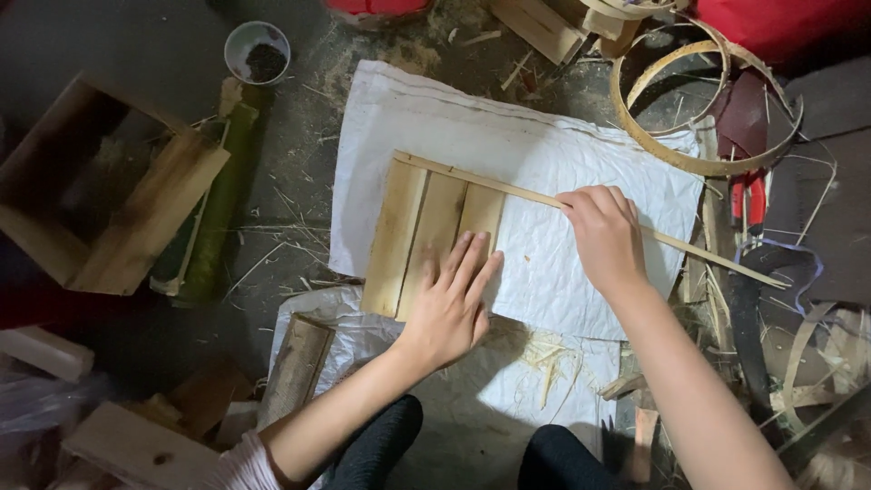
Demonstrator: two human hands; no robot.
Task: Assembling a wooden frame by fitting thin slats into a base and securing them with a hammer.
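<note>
- Pressing flat, fingers spread, on three short wooden slats [434, 234] laid side by side: left hand [451, 304], palm down, grasping nothing, apparently there to keep the boards from sliding apart.
- Pinching a long thin bamboo strip [508, 188] with fingers curled and closed on it: right hand [604, 238], holding the strip across the slats' top ends, running down to the right past the sack's edge.
- Lying under the slats, a white woven sack [544, 154] spread on a dark floor littered with shavings, seemingly as a work mat.
- Scattered around: an open wooden box [100, 195] at left, a green bamboo pole [218, 204] beside it, a small cup [257, 50] above, bamboo hoops [708, 100] at upper right, red-handled pliers [748, 200] below them.
- Seen at the bottom edge, dark-clad knees, suggesting a crouch over the floor.
</note>
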